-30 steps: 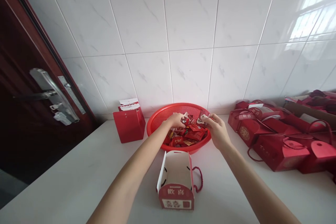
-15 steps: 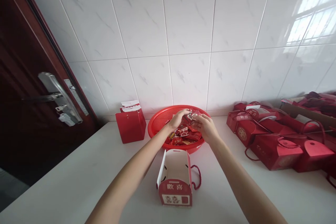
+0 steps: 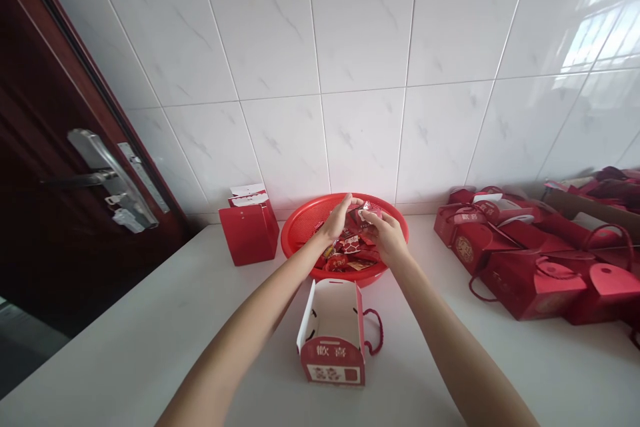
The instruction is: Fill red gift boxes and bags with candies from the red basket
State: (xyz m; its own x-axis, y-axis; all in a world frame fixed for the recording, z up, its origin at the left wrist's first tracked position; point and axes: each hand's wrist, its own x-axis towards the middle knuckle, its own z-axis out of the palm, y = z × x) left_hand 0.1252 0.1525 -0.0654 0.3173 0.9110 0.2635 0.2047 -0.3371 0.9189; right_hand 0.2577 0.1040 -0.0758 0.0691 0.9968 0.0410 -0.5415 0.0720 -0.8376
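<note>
A red plastic basket [image 3: 300, 220] full of red-wrapped sweets [image 3: 351, 245] stands against the wall. Over it, my right hand [image 3: 391, 235] pinches a shiny red candy packet [image 3: 364, 215] between thumb and fingers. My left hand [image 3: 336, 220] is just to the left of that packet, its fingers stretched out and partly hidden behind it. In front of the basket sits a red gift box [image 3: 333, 353], its top open, with white inner walls and a red rope handle folded down on the right side. No sweets show in the visible part of it.
A taller red box [image 3: 250, 233] with raised flaps stands left of the basket. Several red gift boxes [image 3: 533, 287] are grouped at the right, with a cardboard carton [image 3: 565, 203] behind. White tiles back the tabletop; a dark door [image 3: 45, 167] is at the left.
My left hand has eased its fingers off the packet and shifted slightly left. The right hand keeps the packet. The camera view has tilted a little.
</note>
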